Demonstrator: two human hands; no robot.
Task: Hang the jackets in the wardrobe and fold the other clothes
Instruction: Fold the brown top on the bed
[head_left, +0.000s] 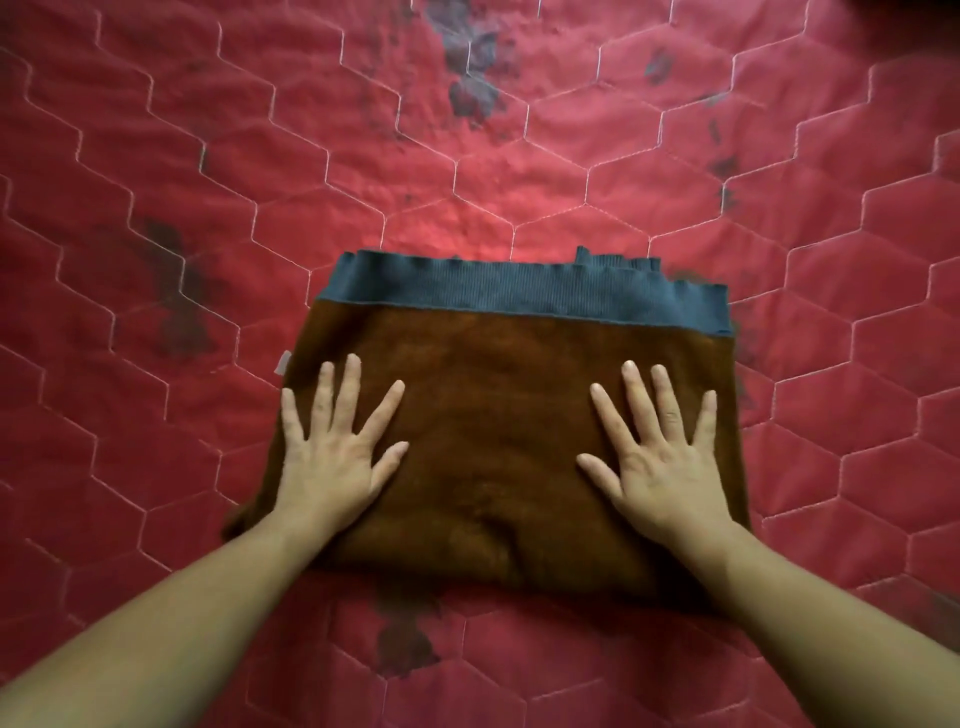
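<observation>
Head view: looks straight down on a brown garment (493, 415), folded to a rough rectangle and lying flat on the red quilted bed cover (467, 156), in the middle of the stretch in view, with no edge or corner of the bed visible to place it by. Shows a blue ribbed band (519, 296) along the garment's far side, ragged at its far right end with stacked layers peeking out, and a small pale label (284, 362) poking from the left side. Left grip (332, 457) laid palm down on the left part of the garment, right grip (660, 457) palm down on the right part, both with fingers straight and spread apart, clamped on nothing. Most likely pressing to flatten the bulk and set the creases, weight shared over both halves to keep the bundle from skewing or springing apart. Reads as the closing touch on this fold, or a pause ahead of one more fold, to judge by the tidy outline. Dark blotches (472, 67) on the cover farther off, well apart from the garment.
</observation>
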